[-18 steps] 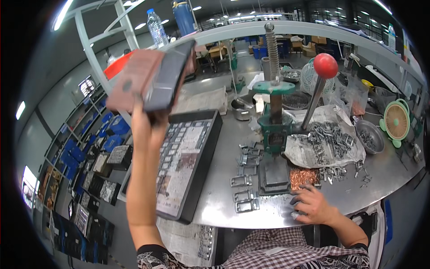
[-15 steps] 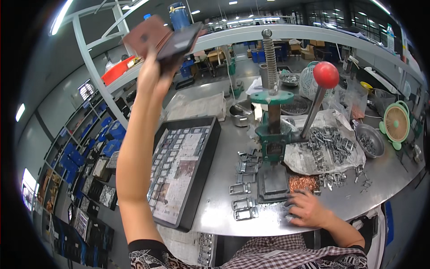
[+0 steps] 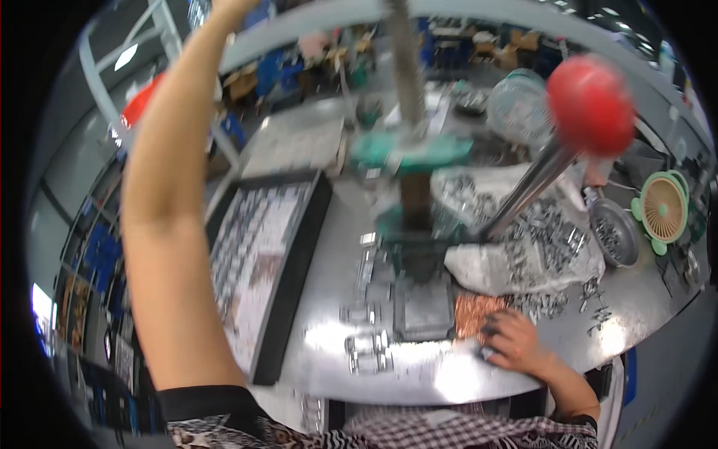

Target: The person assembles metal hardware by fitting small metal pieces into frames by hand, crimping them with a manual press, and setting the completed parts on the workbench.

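My left arm is raised at the left, and only the base of my left hand (image 3: 236, 4) shows at the top edge. Its fingers and anything in them are cut off. Low on the right, my right hand (image 3: 514, 340) rests on the metal table, dark coverings on its fingertips. Those fingers are slightly bent and apart, touching the edge of a pile of small copper-coloured pieces (image 3: 473, 314). Left of the pile is the dark base plate (image 3: 423, 310) of a green hand press (image 3: 419, 258). Its lever ends in a red ball (image 3: 591, 105). Silver metal frames (image 3: 368, 352) lie beside the base.
A black tray (image 3: 288, 280) with rows of metal frames stands at the left. Right of the press, a white sheet (image 3: 479, 273) bears many loose metal parts. Beyond it are a grey bowl (image 3: 615, 233) and a small green fan (image 3: 663, 209). The press lever juts over the sheet.
My left hand has risen out past the top edge, taking the open brown folding case with a dark phone-like slab out of view. My right hand stays near the copper-coloured pile. The view has shifted and blurred.
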The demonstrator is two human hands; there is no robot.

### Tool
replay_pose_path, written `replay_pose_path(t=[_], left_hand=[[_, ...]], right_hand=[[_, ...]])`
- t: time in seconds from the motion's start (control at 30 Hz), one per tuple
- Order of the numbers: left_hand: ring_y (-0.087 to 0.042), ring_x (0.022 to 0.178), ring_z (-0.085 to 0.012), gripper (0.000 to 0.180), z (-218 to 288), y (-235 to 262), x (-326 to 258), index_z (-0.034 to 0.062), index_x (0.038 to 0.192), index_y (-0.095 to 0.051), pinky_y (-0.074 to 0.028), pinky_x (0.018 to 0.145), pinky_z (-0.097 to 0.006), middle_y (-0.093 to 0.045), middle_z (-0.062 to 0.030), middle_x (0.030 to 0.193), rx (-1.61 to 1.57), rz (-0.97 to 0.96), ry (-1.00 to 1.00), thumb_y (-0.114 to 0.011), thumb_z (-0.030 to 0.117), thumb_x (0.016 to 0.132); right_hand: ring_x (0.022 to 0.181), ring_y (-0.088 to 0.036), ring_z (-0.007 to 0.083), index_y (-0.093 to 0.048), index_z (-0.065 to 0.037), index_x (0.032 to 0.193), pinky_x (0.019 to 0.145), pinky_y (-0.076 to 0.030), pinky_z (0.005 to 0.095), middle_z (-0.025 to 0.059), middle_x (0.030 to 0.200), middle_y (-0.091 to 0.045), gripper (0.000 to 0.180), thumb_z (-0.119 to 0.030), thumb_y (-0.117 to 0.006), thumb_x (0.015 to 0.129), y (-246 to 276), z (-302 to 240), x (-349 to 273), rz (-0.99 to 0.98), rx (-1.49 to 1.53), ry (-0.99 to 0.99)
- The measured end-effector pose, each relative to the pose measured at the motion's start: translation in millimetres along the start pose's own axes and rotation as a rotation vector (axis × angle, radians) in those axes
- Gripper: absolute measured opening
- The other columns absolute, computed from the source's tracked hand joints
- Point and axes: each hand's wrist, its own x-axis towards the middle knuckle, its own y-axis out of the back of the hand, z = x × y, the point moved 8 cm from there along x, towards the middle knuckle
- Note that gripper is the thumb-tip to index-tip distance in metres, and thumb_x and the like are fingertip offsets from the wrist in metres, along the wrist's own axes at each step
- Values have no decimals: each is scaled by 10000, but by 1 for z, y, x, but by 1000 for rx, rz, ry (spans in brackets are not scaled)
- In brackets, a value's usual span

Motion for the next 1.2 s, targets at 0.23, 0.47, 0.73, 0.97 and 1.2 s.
replay_pose_path(t=[0.23, 0.47, 0.73, 0.97, 1.2], left_hand=[[-610, 889, -243, 460, 36, 74, -269, 20, 1078, -575, -469, 774, -331, -629, -156, 974, -665, -330, 43, -650, 330, 747], [-254, 1266, -378, 844, 105, 26, -543, 97, 1345, -281, -221, 1026, -467, -278, -200, 1369, -674, -862, 44, -716, 322, 658], [-341, 1167, -407, 765, 97, -26, -551, 79, 1313, -323, -274, 985, -471, -329, -244, 1270, -691, -943, 83, -678, 321, 681], [-450, 1068, -369, 457, 88, -40, -524, 60, 1167, -504, -373, 900, -396, -431, -230, 1168, -766, -853, 101, -617, 227, 757], [-551, 908, -369, 319, 89, -66, -493, 67, 999, -604, -440, 770, -419, -530, -187, 1070, -433, -971, -61, -675, 110, 691]], right_hand=[[962, -537, 271, -546, -54, 833, 907, -386, 465, 111, 931, -549, 254, -206, -643, 653, 11, 1, -8, -90, -22, -51], [838, -537, 299, -552, -42, 876, 763, -418, 393, 117, 868, -546, 207, -169, -602, 720, 27, 8, -22, -141, 9, -225], [793, -547, 317, -545, 0, 889, 707, -429, 378, 136, 833, -567, 188, -160, -555, 790, 34, 26, -76, 21, 176, -560], [808, -552, 311, -553, -18, 897, 703, -436, 387, 133, 844, -561, 203, -182, -562, 779, 35, 41, -55, 105, 59, -580], [833, -551, 262, -554, -65, 911, 758, -429, 376, 103, 884, -529, 186, -132, -556, 738, -21, 4, -15, -142, -136, -241]])
